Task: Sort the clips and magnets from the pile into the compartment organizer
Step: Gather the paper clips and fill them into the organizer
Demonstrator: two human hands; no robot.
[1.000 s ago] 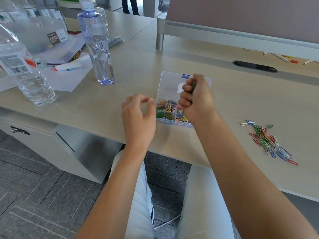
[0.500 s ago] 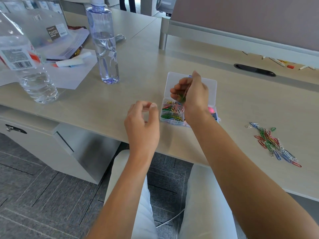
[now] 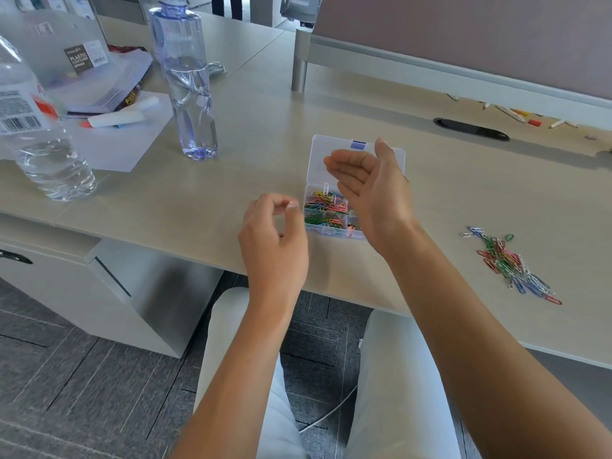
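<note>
Head view: the right hand (image 3: pixel 371 190) is spread, empty, above the organizer (image 3: pixel 318 160); the left hand (image 3: pixel 271 236) is loosely curled, holding nothing, beside it; the clip pile (image 3: pixel 510 263) is left far right.

Beige desk (image 3: pixel 265 134) w/ mauve partition (image 3: pixel 463 38), grey carpet-tile floor (image 3: pixel 82 376).

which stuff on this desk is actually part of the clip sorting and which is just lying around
Part of the job:
- compartment organizer, lid open, coloured clips inside
- pile of paper clips on the desk, to the right
- right hand, open above the organizer
- left hand, loosely curled beside it

Just lying about:
- two water bottles
- sheet of paper
- marker
- stack of plastic packs
</note>
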